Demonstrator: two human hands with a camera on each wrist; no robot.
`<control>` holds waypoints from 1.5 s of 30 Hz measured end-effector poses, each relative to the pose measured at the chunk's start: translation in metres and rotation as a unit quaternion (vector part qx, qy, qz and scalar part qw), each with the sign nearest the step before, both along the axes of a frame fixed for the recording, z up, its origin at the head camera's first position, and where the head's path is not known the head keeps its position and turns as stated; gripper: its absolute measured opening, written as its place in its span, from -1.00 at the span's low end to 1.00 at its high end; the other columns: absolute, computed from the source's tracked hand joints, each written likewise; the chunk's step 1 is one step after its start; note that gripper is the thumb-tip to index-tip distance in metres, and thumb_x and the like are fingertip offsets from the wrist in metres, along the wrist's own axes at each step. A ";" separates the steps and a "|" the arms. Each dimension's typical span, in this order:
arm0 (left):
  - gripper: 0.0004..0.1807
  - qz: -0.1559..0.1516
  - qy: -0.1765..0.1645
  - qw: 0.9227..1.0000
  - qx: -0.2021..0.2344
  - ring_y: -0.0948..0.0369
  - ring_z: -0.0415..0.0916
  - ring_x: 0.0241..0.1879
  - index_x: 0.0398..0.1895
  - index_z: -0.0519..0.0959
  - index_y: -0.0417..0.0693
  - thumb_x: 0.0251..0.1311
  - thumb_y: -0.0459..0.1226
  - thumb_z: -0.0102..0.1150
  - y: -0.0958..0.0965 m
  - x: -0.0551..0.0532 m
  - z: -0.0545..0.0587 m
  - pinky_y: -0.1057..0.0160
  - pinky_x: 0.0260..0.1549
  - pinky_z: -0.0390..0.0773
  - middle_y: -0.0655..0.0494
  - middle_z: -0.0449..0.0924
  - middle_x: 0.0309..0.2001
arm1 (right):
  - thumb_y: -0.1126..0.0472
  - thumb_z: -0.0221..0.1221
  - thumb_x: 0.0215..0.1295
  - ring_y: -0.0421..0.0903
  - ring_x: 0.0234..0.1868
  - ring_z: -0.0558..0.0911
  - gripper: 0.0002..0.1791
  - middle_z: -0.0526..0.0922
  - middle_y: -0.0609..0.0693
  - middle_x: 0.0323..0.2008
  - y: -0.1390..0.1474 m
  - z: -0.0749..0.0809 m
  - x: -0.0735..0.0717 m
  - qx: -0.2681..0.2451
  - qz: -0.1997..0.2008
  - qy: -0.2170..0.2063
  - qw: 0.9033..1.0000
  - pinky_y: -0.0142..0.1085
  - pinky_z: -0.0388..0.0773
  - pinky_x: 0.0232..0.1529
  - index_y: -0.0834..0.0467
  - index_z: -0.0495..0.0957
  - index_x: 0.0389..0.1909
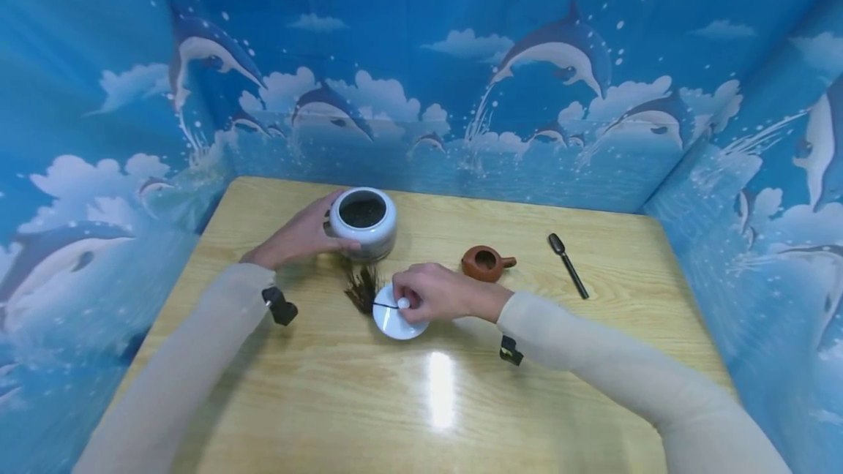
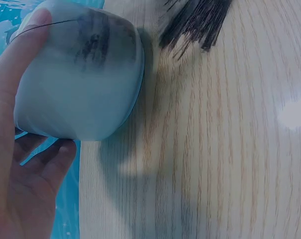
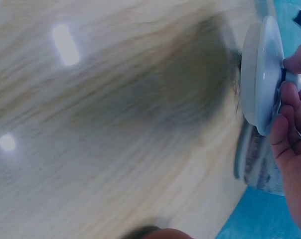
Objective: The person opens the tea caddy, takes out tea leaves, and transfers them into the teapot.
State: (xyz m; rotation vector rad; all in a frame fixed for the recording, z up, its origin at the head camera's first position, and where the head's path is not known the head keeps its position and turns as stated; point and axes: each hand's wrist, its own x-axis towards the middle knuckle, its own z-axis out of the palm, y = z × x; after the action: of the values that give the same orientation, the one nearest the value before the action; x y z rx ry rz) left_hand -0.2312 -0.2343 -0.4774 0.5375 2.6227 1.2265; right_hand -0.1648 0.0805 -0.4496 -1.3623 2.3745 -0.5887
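Observation:
A white ceramic jar (image 1: 378, 241) with a dark painted pattern is at the back left of the table, its mouth uncovered and dark inside. My left hand (image 1: 304, 232) grips its left side; in the left wrist view the thumb lies along the jar wall (image 2: 75, 99) and the fingers reach under its edge. My right hand (image 1: 437, 291) pinches the knob of the white lid (image 1: 390, 322), held over the table in front of the jar. A dark cord crosses the lid by its knob. Beside the lid is a dark bristly tassel (image 1: 362, 291).
Right of the lid stands a small reddish-brown teapot (image 1: 476, 273), its opening uncovered. Farther right lies a dark long-handled scoop (image 1: 570, 271). A blue dolphin-print curtain (image 1: 408, 42) borders the wooden table (image 1: 342, 401) at the back and sides.

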 end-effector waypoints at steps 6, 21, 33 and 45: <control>0.27 0.004 -0.015 1.000 -0.002 -0.06 0.26 0.64 0.76 0.13 0.24 0.04 0.21 0.68 0.000 0.001 0.001 -0.37 0.61 0.26 0.06 0.29 0.66 | 0.15 0.37 0.31 -0.28 -0.30 0.47 -0.89 0.56 -0.21 -0.39 0.006 -0.014 0.006 0.018 0.003 -0.002 1.000 -0.45 0.47 -0.29 -0.02 0.62 -0.22; 0.35 0.014 -0.057 0.998 0.002 -0.14 0.17 0.68 0.81 0.00 0.15 0.08 0.16 0.68 -0.005 0.007 0.010 -0.39 0.62 0.22 -0.04 0.14 0.73 | 0.13 0.38 0.36 -0.29 -0.29 0.49 -0.87 0.58 -0.24 -0.36 0.012 -0.030 0.008 0.024 -0.010 -0.026 0.999 -0.44 0.49 -0.25 -0.05 0.62 -0.17; 0.41 0.020 -0.070 0.997 -0.006 -0.17 0.12 0.69 0.83 -0.09 0.17 0.07 0.21 0.66 -0.005 0.005 0.006 -0.37 0.61 0.26 -0.07 0.04 0.77 | 0.09 0.39 0.40 -0.30 -0.28 0.53 -0.86 0.61 -0.23 -0.33 0.015 -0.032 0.009 0.012 -0.021 -0.049 0.999 -0.44 0.53 -0.24 -0.05 0.63 -0.12; 0.41 0.017 -0.070 0.997 -0.007 -0.18 0.06 0.72 0.83 -0.10 0.16 0.08 0.19 0.66 -0.001 0.007 0.012 -0.40 0.63 0.19 -0.05 -0.01 0.78 | 0.04 0.40 0.43 -0.32 -0.27 0.58 -0.84 0.65 -0.26 -0.30 0.026 -0.027 0.008 -0.003 -0.049 -0.070 0.996 -0.42 0.59 -0.21 -0.07 0.66 -0.07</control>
State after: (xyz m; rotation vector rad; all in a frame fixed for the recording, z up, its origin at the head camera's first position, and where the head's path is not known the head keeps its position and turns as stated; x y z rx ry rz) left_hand -0.2245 -0.2349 -0.4653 0.3908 2.5322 1.2077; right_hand -0.1570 0.1069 -0.4768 -1.1723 2.3382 -0.6950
